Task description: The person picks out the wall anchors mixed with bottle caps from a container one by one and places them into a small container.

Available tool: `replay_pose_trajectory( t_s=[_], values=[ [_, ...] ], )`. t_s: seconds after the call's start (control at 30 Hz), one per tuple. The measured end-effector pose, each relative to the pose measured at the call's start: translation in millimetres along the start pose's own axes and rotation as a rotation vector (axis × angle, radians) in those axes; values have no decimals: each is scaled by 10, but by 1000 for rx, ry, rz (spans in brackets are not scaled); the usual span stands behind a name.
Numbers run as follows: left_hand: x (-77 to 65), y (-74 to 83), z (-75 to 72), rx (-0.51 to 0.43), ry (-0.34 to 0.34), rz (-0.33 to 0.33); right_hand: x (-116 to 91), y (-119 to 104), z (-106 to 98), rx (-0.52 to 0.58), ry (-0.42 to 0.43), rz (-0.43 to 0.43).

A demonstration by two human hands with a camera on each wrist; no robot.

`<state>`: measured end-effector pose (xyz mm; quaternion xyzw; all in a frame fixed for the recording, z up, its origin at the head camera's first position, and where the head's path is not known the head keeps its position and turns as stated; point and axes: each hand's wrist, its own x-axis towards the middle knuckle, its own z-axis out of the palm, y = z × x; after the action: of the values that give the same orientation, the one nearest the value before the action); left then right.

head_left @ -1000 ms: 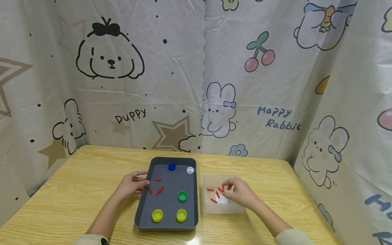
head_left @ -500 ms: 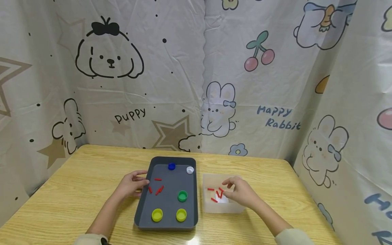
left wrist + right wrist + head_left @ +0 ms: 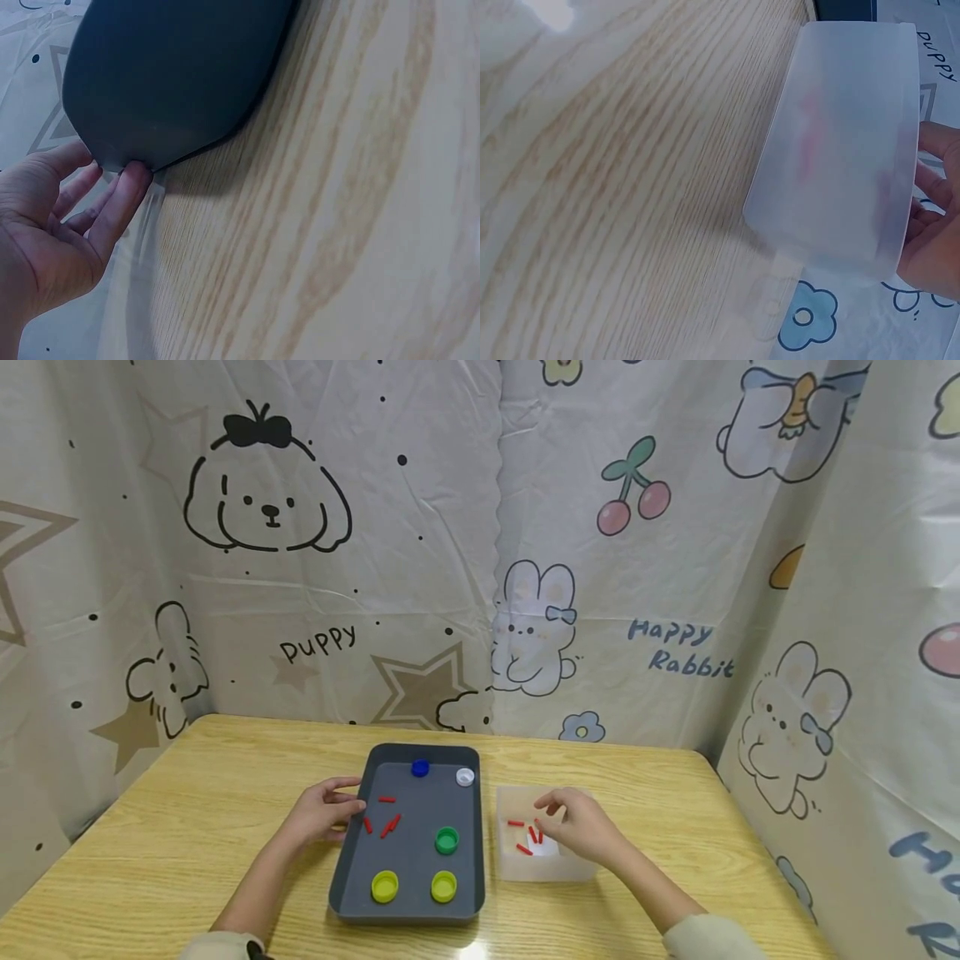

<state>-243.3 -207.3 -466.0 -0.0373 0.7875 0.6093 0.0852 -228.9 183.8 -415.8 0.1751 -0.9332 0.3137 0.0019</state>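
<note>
My left hand grips the left rim of a dark grey tray; in the left wrist view its fingers meet the tray's corner. Several short red sticks lie in the tray's left half. Over a translucent box, my right hand has its thumb and index finger apart, with the thumb partly covering a red stick. Other red sticks lie in the box, around a white patch. The right wrist view sees the box wall with blurred red behind it.
Also in the tray are a blue cap, a white cap, a green cap and two yellow caps. Tray and box stand side by side on a wooden table. A printed curtain hangs behind.
One second ago my right hand held a red stick upright between thumb and index finger. It let that stick drop into the box, then shifted slightly left. The left hand has stayed put.
</note>
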Motion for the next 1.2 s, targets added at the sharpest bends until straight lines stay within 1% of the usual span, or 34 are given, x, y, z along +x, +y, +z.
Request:
replay_pose_trajectory(
  t_s=[0.37,0.67,0.77,0.9,1.2],
  values=[
    [0,-7,0,-4,1,-3,105,-152,83,18,9,-25],
    [-1,-8,3,-11,-2,8,212,-325,90,30,27,-12],
    [-2,-4,-2,-17,-7,14,244,-374,99,30,29,-21],
    [-4,-1,-4,-22,-7,12,288,-441,123,56,24,-28],
    [0,-11,-7,-24,-7,12,396,-564,248,94,22,-73]
  ],
)
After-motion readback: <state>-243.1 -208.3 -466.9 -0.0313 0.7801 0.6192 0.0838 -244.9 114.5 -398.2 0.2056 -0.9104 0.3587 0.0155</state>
